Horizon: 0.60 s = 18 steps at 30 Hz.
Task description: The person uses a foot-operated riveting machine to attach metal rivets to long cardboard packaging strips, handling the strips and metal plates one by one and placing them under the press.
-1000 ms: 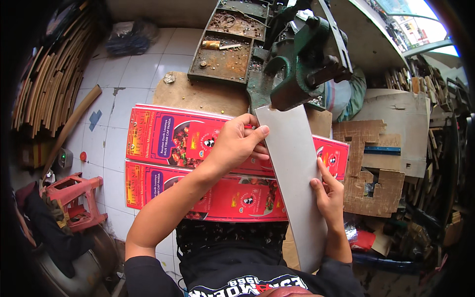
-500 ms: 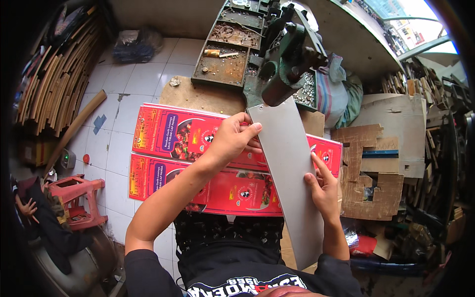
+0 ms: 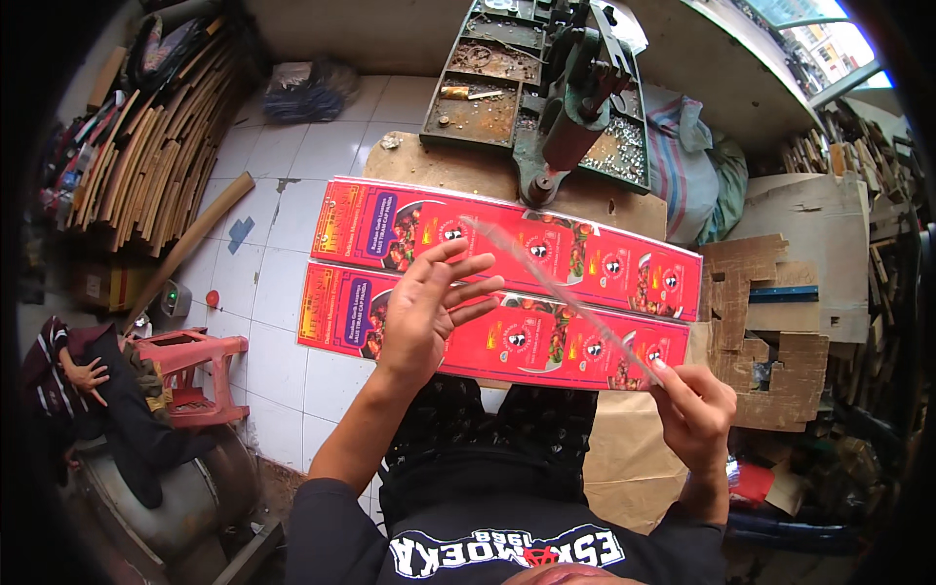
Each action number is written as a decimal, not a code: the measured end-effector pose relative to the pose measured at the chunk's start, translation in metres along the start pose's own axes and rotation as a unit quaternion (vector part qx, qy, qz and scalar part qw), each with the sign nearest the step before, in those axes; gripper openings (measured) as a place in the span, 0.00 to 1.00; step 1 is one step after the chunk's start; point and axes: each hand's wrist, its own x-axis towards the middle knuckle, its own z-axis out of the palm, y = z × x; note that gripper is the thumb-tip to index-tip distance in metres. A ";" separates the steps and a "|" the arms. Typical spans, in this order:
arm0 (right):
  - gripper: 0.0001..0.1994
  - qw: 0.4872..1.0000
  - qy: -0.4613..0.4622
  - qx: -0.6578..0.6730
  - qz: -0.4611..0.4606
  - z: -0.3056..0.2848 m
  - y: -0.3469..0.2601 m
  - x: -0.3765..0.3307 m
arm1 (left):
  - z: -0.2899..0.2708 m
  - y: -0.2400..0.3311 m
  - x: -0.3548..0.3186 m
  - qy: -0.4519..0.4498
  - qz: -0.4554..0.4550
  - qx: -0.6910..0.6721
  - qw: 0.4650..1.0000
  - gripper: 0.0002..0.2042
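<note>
My right hand (image 3: 694, 408) pinches the near end of a long flat panel (image 3: 565, 292). The panel is tipped up so that only its thin edge shows, slanting away to the left. My left hand (image 3: 429, 307) is open, fingers spread, beside the panel and apart from it. Beneath both lie two long red printed panels (image 3: 336, 307) with food pictures, one behind the other. Just past the far one stands a dark green hand press (image 3: 570, 141), its small round die near the panel's back edge.
Behind the press, a compartment tray (image 3: 487, 117) holds small metal rings and bits. Cut cardboard (image 3: 770, 385) lies at the right, a sack (image 3: 682, 146) behind it. A red plastic stool (image 3: 190, 361) stands at the left near another person's hand (image 3: 88, 378). Wood strips (image 3: 146, 146) lean in the far left corner.
The panel has turned from its flat grey face to its edge. My left hand has let go and opened; my right still grips. The whole view has shifted.
</note>
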 end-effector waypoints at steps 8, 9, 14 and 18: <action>0.19 0.944 0.023 -0.221 -0.244 0.015 0.000 0.007 | -0.022 0.023 -0.037 -0.110 0.122 -0.033 0.986 0.31; 0.18 0.941 0.031 -0.220 -0.256 0.021 0.002 0.010 | -0.021 0.027 -0.041 -0.094 0.116 -0.077 0.986 0.29; 0.17 0.939 0.060 -0.189 -0.283 0.052 -0.001 0.036 | -0.036 0.041 -0.049 0.020 0.100 -0.017 0.995 0.29; 0.19 0.948 0.031 -0.119 -0.295 0.097 0.007 0.064 | -0.063 0.035 -0.049 0.193 0.201 0.146 0.949 0.26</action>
